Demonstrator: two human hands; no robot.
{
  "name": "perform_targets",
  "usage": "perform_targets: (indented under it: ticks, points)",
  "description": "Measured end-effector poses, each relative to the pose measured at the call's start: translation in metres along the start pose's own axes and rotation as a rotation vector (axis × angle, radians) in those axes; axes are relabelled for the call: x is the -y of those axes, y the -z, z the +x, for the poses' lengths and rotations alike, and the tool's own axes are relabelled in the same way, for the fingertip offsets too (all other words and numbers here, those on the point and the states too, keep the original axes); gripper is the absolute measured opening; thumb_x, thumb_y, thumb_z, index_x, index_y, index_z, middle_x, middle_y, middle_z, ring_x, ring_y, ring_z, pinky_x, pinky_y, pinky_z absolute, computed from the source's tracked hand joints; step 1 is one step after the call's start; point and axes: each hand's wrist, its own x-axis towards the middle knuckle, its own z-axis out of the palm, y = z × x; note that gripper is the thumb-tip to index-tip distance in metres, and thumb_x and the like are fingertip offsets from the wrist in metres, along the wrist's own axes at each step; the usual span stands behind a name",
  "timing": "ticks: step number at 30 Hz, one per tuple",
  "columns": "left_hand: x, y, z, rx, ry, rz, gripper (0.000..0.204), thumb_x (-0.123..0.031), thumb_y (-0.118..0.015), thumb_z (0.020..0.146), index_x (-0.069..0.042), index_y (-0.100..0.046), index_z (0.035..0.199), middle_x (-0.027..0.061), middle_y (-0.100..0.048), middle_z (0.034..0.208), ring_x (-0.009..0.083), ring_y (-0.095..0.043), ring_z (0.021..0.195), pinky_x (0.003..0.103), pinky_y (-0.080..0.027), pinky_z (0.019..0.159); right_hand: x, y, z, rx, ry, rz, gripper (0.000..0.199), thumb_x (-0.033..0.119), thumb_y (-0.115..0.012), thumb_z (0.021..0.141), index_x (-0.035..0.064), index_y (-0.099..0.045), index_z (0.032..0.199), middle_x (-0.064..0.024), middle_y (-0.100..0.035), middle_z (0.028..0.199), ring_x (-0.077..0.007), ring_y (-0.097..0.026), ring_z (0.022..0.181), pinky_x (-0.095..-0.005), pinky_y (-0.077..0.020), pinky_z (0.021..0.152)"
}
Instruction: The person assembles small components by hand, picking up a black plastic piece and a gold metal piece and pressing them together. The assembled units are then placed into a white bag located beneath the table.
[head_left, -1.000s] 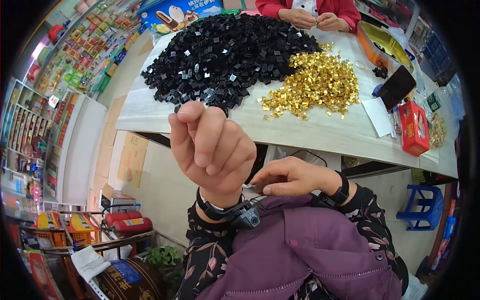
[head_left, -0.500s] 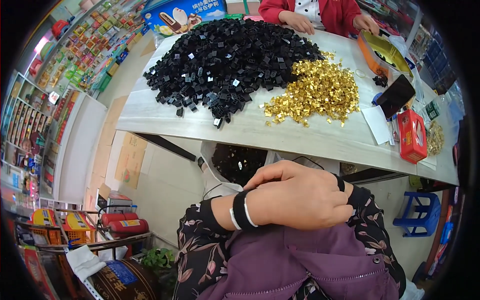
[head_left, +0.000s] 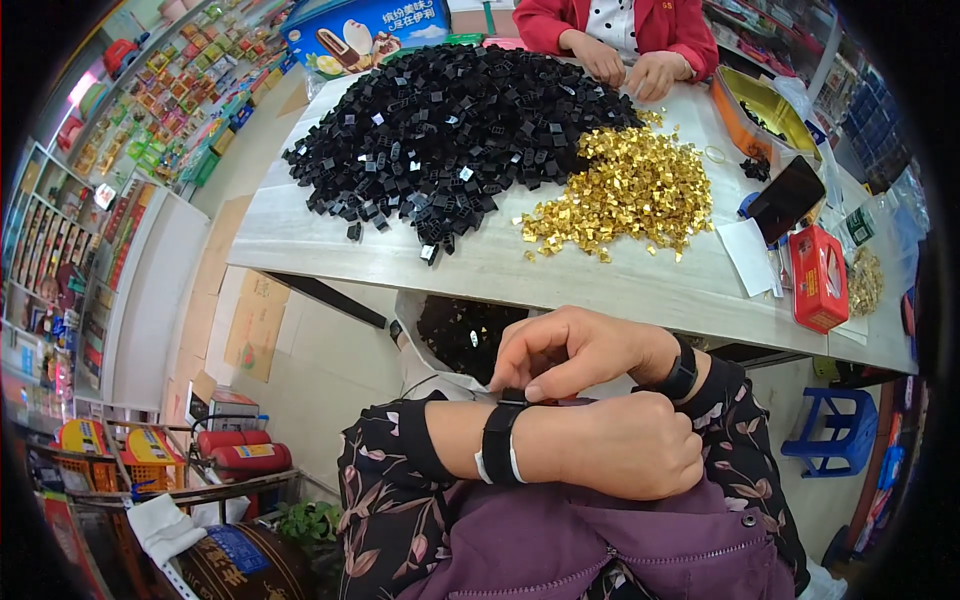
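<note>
My left forearm lies across my lap, and my left hand (head_left: pixel 635 448) is curled into a loose fist. Round the left wrist goes a black wristband (head_left: pixel 500 440) with a white edge beneath it. Coming in from the right, my right hand (head_left: pixel 585 350) pinches the upper side of this band, where a small dark piece (head_left: pixel 513 396) sits. A black watch-like band (head_left: pixel 682 370) is on my right wrist. On the table beyond are a large heap of small black plastic pieces (head_left: pixel 460 130) and a smaller heap of shiny gold pieces (head_left: pixel 630 195).
Across the table (head_left: pixel 340 245), a co-worker's hands (head_left: pixel 630 72) are beside the heaps. At the right are an open tin (head_left: pixel 765 105), a phone (head_left: pixel 787 200) and a red box (head_left: pixel 819 278). An open white bag (head_left: pixel 425 365) stands below the table edge; a blue stool (head_left: pixel 835 430) is right.
My right hand has come into view from behind the left and now grips the left wristband. My left fist has turned and lowered slightly. The co-worker's hand has left the tin to join the other.
</note>
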Motion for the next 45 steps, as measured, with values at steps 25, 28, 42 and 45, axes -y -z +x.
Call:
perform_targets:
  ticks: [25,28,42,45]
  points:
    - [0.015,0.005,-0.017,0.066,0.2,-0.043,0.006,-0.015,-0.058,0.07,-0.009,-0.054,0.07,0.0004,-0.047,0.059,0.0147,-0.054,0.055,0.028,-0.041,0.044,0.002,0.007,0.018,-0.104,0.101,-0.458,0.016,0.008,-0.06,0.081,0.0024,-0.064,0.095,-0.0049,-0.063,0.086,-0.0124,-0.06,0.081,-0.0269,-0.0492,0.068]
    - [0.017,0.023,-0.046,-0.041,0.365,-0.228,0.011,-0.013,-0.066,0.074,-0.01,-0.063,0.084,0.0004,-0.054,0.065,0.0155,-0.056,0.059,0.03,-0.042,0.047,0.004,0.011,0.018,-0.26,0.144,-1.434,0.011,0.011,-0.058,0.075,0.003,-0.062,0.082,-0.0064,-0.059,0.077,-0.019,-0.061,0.075,-0.0319,-0.0498,0.061]
    - [0.004,0.019,-0.153,-0.729,1.409,-1.025,0.017,-0.003,-0.058,0.083,-0.004,-0.064,0.098,0.0102,-0.064,0.093,0.0219,-0.061,0.088,0.032,-0.047,0.076,0.025,-0.046,0.021,-0.199,0.678,-1.625,0.008,0.016,-0.054,0.072,0.0085,-0.053,0.072,-0.0016,-0.048,0.071,-0.0158,-0.052,0.066,-0.0261,-0.0415,0.055]
    - [0.047,0.043,-0.087,-0.28,1.123,-0.742,0.02,-0.002,-0.056,0.084,-0.001,-0.062,0.103,0.0086,-0.062,0.096,0.0197,-0.06,0.089,0.03,-0.046,0.078,0.028,-0.064,0.021,-0.057,0.772,-1.621,0.009,0.017,-0.053,0.074,0.0082,-0.053,0.072,-0.0015,-0.048,0.072,-0.0145,-0.05,0.065,-0.0246,-0.0386,0.055]
